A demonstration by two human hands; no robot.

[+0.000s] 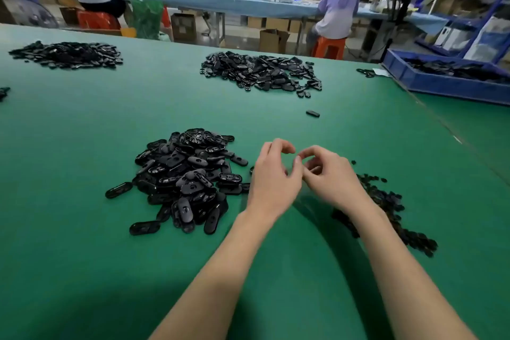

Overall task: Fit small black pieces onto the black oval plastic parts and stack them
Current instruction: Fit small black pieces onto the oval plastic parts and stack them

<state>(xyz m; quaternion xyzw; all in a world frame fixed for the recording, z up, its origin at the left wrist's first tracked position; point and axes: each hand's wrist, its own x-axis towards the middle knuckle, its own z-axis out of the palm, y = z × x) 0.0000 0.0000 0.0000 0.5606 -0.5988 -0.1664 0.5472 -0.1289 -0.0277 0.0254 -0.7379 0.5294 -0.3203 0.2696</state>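
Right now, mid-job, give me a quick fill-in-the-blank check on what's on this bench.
1. The heap of black oval parts lies to the ____ of the left hand.
2. The table is covered in a ____ mat.
3. The small black pieces lie beside the ____ hand's forearm.
4. The bin at the far right edge is coloured ____.

Missing words: left; green; right; blue

Two hands (300, 174) work over the counter (82, 146). Three heaps of oval parts (185, 176) lie there. Beyond the counter, two people (338, 5) sit on stools.
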